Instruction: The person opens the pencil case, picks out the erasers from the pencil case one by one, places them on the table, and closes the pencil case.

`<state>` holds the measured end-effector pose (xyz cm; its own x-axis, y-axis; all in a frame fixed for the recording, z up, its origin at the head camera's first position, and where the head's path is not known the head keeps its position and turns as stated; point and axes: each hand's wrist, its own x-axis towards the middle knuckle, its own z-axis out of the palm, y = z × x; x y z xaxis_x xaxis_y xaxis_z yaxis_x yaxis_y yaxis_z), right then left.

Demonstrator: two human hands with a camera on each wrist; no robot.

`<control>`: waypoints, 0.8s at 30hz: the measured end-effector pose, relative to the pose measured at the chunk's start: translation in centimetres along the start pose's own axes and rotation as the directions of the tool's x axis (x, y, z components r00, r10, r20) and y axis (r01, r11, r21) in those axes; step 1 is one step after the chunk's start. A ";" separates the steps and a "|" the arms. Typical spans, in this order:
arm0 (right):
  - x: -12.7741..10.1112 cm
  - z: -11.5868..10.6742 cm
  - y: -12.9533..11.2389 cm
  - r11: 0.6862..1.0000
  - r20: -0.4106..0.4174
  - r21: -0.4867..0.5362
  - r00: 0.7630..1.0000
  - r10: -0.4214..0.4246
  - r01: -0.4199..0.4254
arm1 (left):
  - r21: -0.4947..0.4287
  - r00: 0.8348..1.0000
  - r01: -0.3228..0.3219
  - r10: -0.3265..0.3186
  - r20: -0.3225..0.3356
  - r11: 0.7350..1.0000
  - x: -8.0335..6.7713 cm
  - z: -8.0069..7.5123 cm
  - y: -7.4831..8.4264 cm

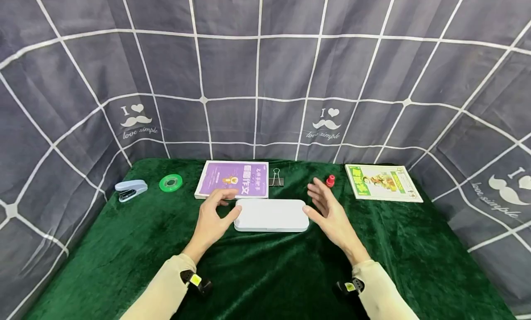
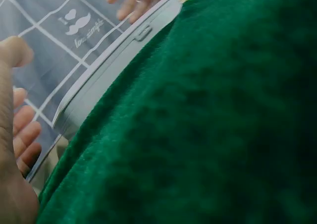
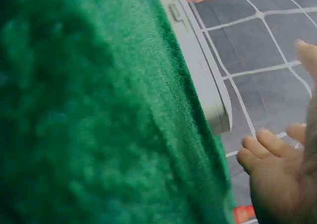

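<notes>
A closed white case (image 1: 271, 215), long with rounded corners, lies on the green cloth in front of the person. A small latch (image 2: 144, 33) shows on its front side in the left wrist view. By the case's left end is the left hand (image 1: 213, 221), thumb toward the corner and fingers over the edge of a purple book (image 1: 226, 177). The right hand (image 1: 329, 214) stands at the other end, its fingers spread and its thumb by the corner. Both wrist views show a gap between each hand and the case.
Behind the case sits a black binder clip (image 1: 276, 179). A red small stamp-like object (image 1: 330, 180) stands beyond the right hand, left of a green-and-yellow book (image 1: 383, 183). At the left are a green tape roll (image 1: 170, 183) and a light blue stapler (image 1: 131, 190). A grey curtain (image 1: 232, 66) hangs behind.
</notes>
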<state>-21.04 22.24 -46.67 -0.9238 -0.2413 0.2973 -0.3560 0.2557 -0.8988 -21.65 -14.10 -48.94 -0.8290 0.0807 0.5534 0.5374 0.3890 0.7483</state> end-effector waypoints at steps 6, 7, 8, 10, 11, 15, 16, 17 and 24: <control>-0.4 -0.2 1.9 0.997 0.123 -0.071 0.992 0.003 0.006 | 0.025 0.994 0.053 -0.056 0.097 0.998 -0.3 -0.2 -0.6; -0.4 -0.2 2.1 0.996 0.137 -0.088 0.991 -0.001 0.013 | 0.029 0.990 0.064 -0.067 0.122 0.998 -0.3 -0.3 -0.7; -0.4 -0.2 2.3 0.995 0.149 -0.100 0.989 -0.004 0.019 | 0.034 0.986 0.072 -0.076 0.146 0.997 -0.3 -0.4 -0.7; -0.4 -0.1 2.5 0.992 0.167 -0.122 0.986 -0.001 0.022 | 0.057 0.976 0.087 -0.097 0.193 0.995 -0.3 -0.6 -0.8; -0.4 -0.2 2.6 0.991 0.172 -0.131 0.985 -0.001 0.024 | 0.073 0.971 0.091 -0.105 0.216 0.993 -0.2 -0.7 -0.8; -0.4 -0.2 2.4 0.984 0.192 -0.175 0.981 0.008 0.026 | 0.152 0.944 0.096 -0.138 0.298 0.984 -0.1 -0.7 -1.0; -0.4 -0.1 2.3 0.982 0.198 -0.187 0.980 0.012 0.025 | 0.166 0.939 0.094 -0.143 0.314 0.982 -0.1 -0.7 -1.0; -0.3 -0.1 2.2 0.980 0.202 -0.198 0.979 0.018 0.023 | 0.177 0.934 0.094 -0.148 0.326 0.980 -0.1 -0.7 -0.9; -0.1 0.2 2.0 0.962 0.213 -0.271 0.977 0.031 0.029 | 0.241 0.927 0.075 -0.157 0.341 0.968 -0.3 -0.5 -1.0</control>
<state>-21.60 22.63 -48.60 -0.8829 -0.4275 0.1942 -0.4075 0.4924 -0.7691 -21.90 -15.01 -49.65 -0.9054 0.3266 0.2712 0.4206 0.6036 0.6773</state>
